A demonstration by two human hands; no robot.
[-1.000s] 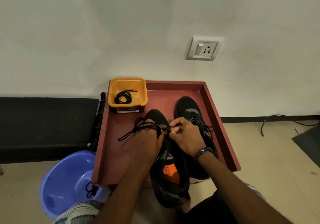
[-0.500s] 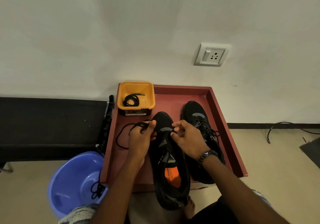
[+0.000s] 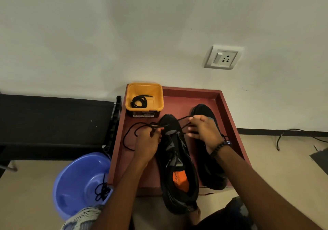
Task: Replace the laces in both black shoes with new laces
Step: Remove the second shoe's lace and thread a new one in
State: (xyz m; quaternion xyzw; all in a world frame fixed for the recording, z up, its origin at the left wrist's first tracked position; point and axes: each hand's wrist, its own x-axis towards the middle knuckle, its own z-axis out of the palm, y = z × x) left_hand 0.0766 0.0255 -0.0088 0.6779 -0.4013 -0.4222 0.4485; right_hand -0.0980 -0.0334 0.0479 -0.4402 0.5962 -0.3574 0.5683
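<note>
Lace being threaded (image 3: pixel 179 121): a black lace is seen crossing over the toe end of the near shoe, one end drawn left and the other drawn right; a slack loop is laid on the tray floor to the left.
Near black shoe (image 3: pixel 177 167): placed lengthwise in the middle of the tray, toe toward the wall, its heel overhanging the tray's front edge; an orange insole is visible inside, and the tongue area is open.
Far black shoe (image 3: pixel 211 169): set just beside the near one on its right, toe toward the wall, partly covered by the right hand and wrist; lacing is seen on it near the wrist.
Left hand (image 3: pixel 148 143): fingers are curled round the left strand of the lace, held just left of the near shoe's toe.
Right hand (image 3: pixel 204 132): the right strand is pinched between thumb and fingers, above the far shoe's forefoot; a beaded bracelet (image 3: pixel 219 147) is worn on the wrist.
Red-brown tray (image 3: pixel 229 109): laid on the floor against the wall, both shoes held in it.
Yellow tub (image 3: pixel 144 89): stood in the tray's far left corner, with a coiled black lace (image 3: pixel 139 102) inside.
Blue basin (image 3: pixel 78 180): on the floor left of the tray, a tangled black lace (image 3: pixel 102 190) lying in it.
Wall socket (image 3: pixel 222 57): mounted on the wall above the tray.
</note>
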